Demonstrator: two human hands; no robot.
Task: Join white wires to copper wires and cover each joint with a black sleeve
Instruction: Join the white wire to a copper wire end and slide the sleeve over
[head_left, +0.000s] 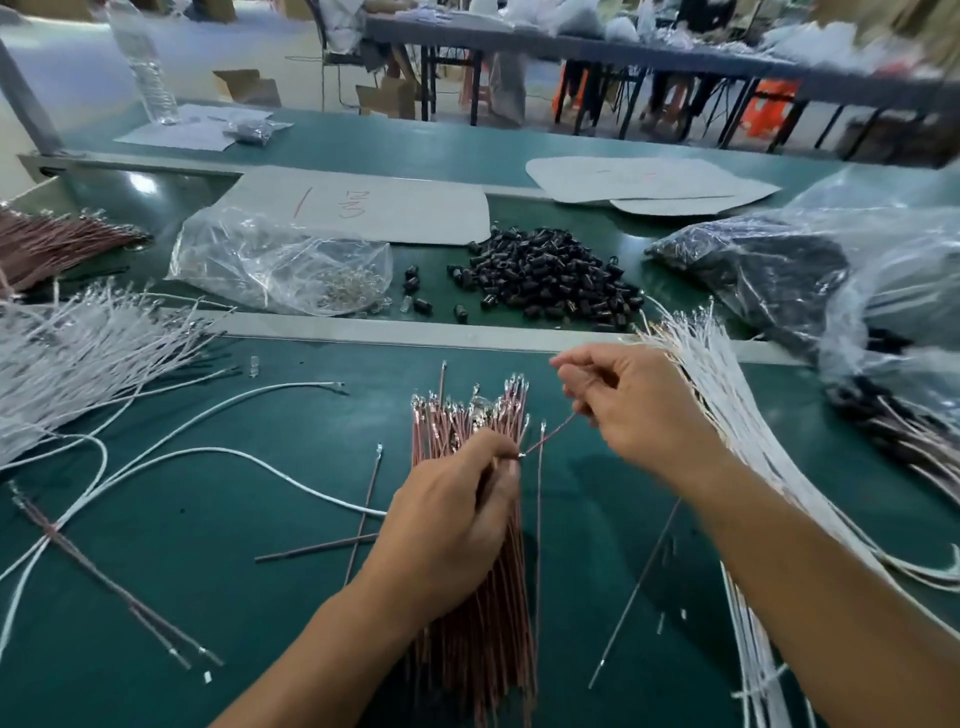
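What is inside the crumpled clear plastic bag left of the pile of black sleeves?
The crumpled clear plastic bag holds a small heap of shiny metal pieces in its near right corner. Glare and creases hide their exact shape.

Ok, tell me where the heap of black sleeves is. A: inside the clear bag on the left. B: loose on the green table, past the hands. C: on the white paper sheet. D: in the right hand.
B: the black sleeves lie in an open heap on the green table, to the right of the clear bag.
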